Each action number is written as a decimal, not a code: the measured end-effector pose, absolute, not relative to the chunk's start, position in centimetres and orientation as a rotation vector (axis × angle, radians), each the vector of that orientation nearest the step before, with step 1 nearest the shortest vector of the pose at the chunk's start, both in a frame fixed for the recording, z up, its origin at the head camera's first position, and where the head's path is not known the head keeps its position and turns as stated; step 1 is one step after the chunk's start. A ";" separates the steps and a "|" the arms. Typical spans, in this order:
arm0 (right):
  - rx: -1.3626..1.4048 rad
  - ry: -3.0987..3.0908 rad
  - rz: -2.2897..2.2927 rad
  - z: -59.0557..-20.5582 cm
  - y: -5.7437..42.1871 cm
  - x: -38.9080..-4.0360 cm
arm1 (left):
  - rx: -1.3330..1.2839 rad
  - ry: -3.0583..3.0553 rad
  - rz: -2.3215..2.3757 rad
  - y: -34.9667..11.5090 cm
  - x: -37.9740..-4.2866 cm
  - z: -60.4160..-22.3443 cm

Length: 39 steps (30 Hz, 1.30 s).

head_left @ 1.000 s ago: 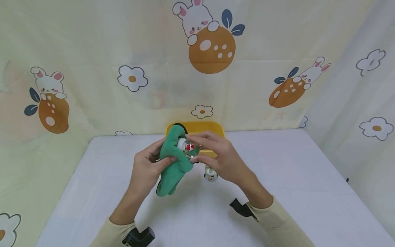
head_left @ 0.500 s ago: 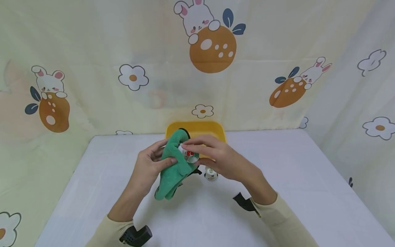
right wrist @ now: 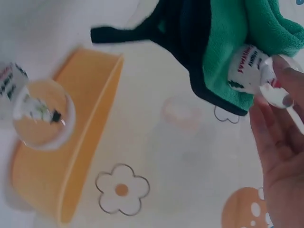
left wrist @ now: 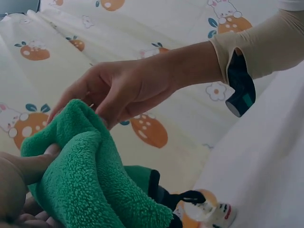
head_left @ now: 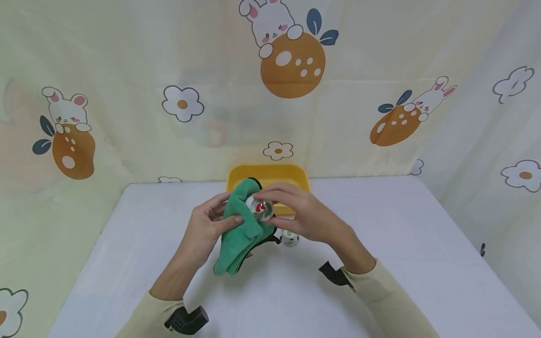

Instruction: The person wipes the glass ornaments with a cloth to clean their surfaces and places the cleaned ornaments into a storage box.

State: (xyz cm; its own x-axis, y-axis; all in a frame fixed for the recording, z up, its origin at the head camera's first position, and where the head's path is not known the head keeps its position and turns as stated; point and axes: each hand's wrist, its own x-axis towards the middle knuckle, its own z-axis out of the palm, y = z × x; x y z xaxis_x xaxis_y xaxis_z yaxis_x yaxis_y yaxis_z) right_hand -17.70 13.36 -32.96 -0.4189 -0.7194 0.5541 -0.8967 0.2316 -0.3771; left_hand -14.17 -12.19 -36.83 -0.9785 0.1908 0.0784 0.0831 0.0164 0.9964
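A green cloth [head_left: 236, 246] with dark edging is gripped in my left hand [head_left: 205, 224], the thumb on its upper side. Partly wrapped in the cloth is a small snow globe [head_left: 263, 210] with a red figure inside. Fingers and thumb of my right hand [head_left: 306, 213] pinch its clear dome. In the right wrist view, the globe's white base [right wrist: 244, 69] with lettering presses against the cloth. The left wrist view shows the cloth [left wrist: 80, 175] hiding the globe. A second snow globe [head_left: 289, 238] stands on the table, just below the right hand.
Behind the hands, a yellow bin [head_left: 291, 174] stands at the table's back edge; its visible inside holds nothing I can make out. A white cover lies over the table [head_left: 380, 225]. A patterned curtain [head_left: 220, 70] hangs at the back and sides.
The cloth and globe have moved slightly down and to the right. The right fingers have shifted on the dome, and the globe has turned a little. Both hands keep their hold.
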 end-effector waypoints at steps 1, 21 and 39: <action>1.488 -2.258 1.039 -33.0 13.3 -17.7 | 0.309 2.192 2.117 -12.2 -14.3 -36.9; 1.287 -2.480 1.484 -33.0 11.9 -23.4 | 0.151 2.283 1.982 -16.8 -14.6 -39.0; 1.260 -2.890 1.263 -35.2 9.5 -32.0 | 0.088 2.381 1.920 -21.7 -12.8 -39.7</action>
State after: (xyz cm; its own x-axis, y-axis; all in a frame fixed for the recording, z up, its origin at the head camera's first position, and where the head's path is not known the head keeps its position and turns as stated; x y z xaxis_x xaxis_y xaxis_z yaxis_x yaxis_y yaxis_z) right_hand -32.03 9.51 -35.19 -0.6971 -0.7147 0.0570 -0.5274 0.4573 -0.7160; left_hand -12.81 -21.72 -39.68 -0.9950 0.0959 -0.0276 -0.0067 0.2121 0.9772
